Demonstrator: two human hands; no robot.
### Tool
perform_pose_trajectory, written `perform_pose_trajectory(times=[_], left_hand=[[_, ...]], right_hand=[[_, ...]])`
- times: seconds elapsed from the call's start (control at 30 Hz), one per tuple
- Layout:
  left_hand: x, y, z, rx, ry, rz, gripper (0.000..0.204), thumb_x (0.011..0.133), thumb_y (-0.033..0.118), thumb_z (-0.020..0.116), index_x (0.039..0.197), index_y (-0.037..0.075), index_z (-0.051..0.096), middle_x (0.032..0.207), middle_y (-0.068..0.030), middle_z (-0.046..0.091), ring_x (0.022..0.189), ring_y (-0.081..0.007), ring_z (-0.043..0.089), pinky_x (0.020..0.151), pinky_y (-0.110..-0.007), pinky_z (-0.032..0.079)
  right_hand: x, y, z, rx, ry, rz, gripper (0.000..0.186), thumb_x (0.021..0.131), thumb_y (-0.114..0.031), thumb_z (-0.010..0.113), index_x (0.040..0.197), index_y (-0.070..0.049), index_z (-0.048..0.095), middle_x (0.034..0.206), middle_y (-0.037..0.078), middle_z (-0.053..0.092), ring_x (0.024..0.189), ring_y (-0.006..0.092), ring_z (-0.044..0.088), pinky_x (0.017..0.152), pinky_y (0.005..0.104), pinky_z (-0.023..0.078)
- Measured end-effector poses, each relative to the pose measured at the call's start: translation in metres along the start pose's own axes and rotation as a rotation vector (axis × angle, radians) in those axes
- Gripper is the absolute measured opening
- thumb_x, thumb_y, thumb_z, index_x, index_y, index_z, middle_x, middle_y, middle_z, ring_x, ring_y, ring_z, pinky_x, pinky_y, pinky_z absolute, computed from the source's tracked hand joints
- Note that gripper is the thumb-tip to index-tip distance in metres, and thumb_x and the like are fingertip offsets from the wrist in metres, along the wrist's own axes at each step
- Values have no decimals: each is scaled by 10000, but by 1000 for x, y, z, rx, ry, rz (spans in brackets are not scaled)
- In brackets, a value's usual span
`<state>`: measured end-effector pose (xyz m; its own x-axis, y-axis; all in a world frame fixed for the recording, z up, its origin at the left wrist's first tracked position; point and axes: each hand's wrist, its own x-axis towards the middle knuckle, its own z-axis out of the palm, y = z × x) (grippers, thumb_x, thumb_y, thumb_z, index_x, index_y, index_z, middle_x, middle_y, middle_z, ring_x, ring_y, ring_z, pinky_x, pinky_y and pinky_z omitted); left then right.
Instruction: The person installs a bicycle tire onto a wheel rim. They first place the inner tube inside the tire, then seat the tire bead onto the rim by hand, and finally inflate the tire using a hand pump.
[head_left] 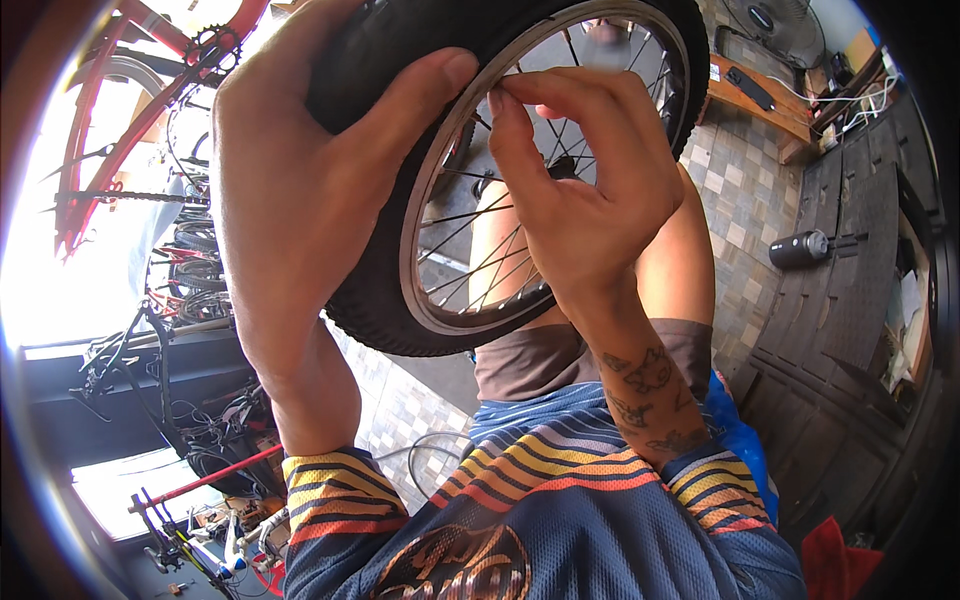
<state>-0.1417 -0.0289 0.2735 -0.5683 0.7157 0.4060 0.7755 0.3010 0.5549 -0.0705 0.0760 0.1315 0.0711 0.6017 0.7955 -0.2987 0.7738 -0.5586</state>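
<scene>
A bicycle wheel with a black knobbly tyre (378, 318), a silver rim (412, 285) and dark spokes (462, 236) is held up in front of my body, above my legs. My left hand (300, 200) is wrapped round the tyre's left side, its thumb lying on the tyre beside the rim. At the rim's inner edge my right hand (605, 185) is closed, thumb and index finger pinched together. Whatever lies between those fingertips is hidden or too small to name. Behind the right hand, the hub is partly covered.
To the left are a red bicycle frame (125, 130) and several other bicycles. A wooden bench (770, 120) with a dark phone (750, 88) stands at the far right, near a fan (785, 35). A black cylinder (798, 250) sits by dark brown drawers (800, 350).
</scene>
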Motion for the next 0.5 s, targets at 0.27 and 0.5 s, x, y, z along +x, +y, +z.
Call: perform_pose_trajectory(times=[0.27, 0.5], left_hand=[[6, 7, 1, 49, -12, 30, 358, 945, 175, 887, 1241, 0, 787, 1069, -71, 827, 949, -126, 758, 879, -263, 564], [1, 34, 18, 137, 60, 67, 397, 911, 191, 910, 1231, 13, 755, 974, -89, 791, 875, -182, 741, 837, -331, 581]], right_hand=[[9, 7, 3, -76, -35, -13, 212, 755, -13, 820, 916, -94, 707, 863, 19, 679, 779, 228, 658, 720, 384, 492], [10, 8, 3, -61, -2, 104, 212, 763, -44, 836, 913, -99, 696, 839, 25, 650, 669, 202, 605, 671, 374, 480]])
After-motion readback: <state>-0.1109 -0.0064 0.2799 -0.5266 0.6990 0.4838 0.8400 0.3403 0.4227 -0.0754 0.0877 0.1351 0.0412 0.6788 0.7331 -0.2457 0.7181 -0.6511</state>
